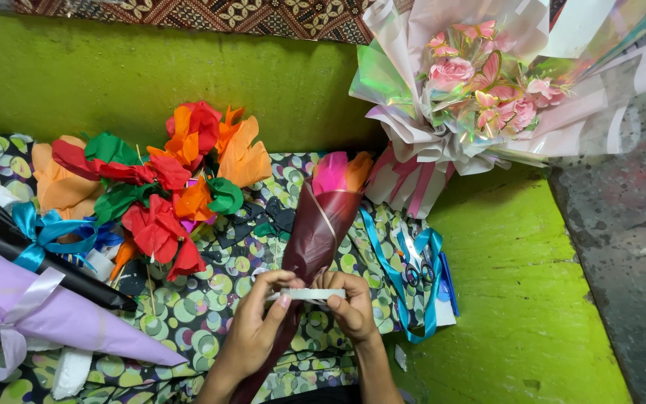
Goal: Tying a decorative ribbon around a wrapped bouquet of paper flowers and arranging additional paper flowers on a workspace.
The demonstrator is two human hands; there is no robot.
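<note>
You are sitting in a small handmade-bouquet workshop, set up on a green floor point(517, 299) rather than at a bench. At the upper right stands a finished bouquet point(480, 82) in iridescent wrap; left of centre lies a heap of crepe-paper flowers point(166, 179). Wrapped cones point(54, 307) with ribbon fill the lower left, and scissors point(415, 271) lie on the patterned cloth point(211, 299).

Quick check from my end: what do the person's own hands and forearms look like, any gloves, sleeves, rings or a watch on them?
Both are bare. The left hand and right hand wear no gloves, and no ring shows on the visible fingers. The forearms are uncovered down to the bottom edge of the head view, with no sleeve cuff, watch or bracelet in sight. Fingernails look short and unpainted.
</note>
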